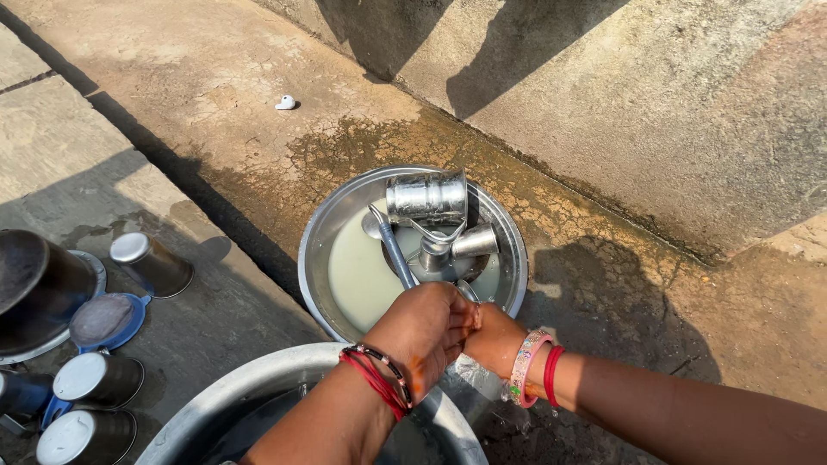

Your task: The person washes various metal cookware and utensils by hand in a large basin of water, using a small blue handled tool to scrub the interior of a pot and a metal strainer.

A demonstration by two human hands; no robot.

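Note:
My left hand (422, 331), with red threads at the wrist, is curled over my right hand (497, 340), which wears pink and red bangles. Both meet above the near rim of a steel basin (317, 250) of milky water. A sliver of a small steel item (468, 291) shows at my fingers, and what they grip is hidden. In the basin lie a steel jug (426, 198) on its side, a small steel tumbler (475, 241) and a long-handled utensil (392, 248). Something wet and shiny (472, 376) hangs under my right wrist.
A second steel basin (215, 400) sits under my left forearm. Upturned steel tumblers (151, 263) (96, 379) (84, 437), a blue lid (108, 320) and a dark pot (39, 288) stand at the left. A small white object (285, 102) lies on the cracked, wet concrete. A sloping wall (655, 103) rises behind.

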